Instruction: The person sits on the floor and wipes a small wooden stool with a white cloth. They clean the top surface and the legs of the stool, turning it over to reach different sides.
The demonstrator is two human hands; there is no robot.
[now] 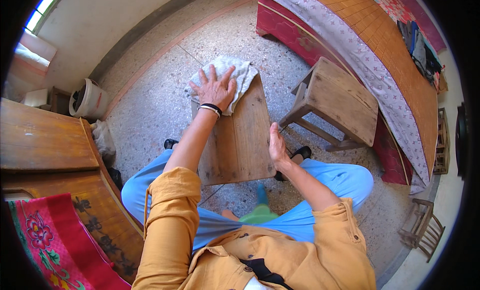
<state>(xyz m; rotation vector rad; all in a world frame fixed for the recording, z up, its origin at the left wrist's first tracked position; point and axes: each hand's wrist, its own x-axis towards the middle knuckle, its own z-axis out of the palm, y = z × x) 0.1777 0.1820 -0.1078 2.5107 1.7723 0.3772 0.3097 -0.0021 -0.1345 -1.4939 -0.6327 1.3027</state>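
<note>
A worn wooden stool point(235, 145) with a plank top stands between my knees. My left hand point(215, 90) lies flat with its fingers spread on a pale, crumpled cloth point(241, 72), which covers the far end of the stool top and hangs over its edge. I wear a black and a white band on that wrist. My right hand point(277, 146) rests along the stool's right edge, fingers stretched out and close together; its underside is hidden.
A second wooden stool point(342, 97) stands to the right, beside a bed point(370, 32) with a patterned drape. At left are a wooden cabinet point(45, 140), a red floral cloth point(65, 235) and a white bucket point(92, 100). A small wooden chair point(422, 227) is at far right.
</note>
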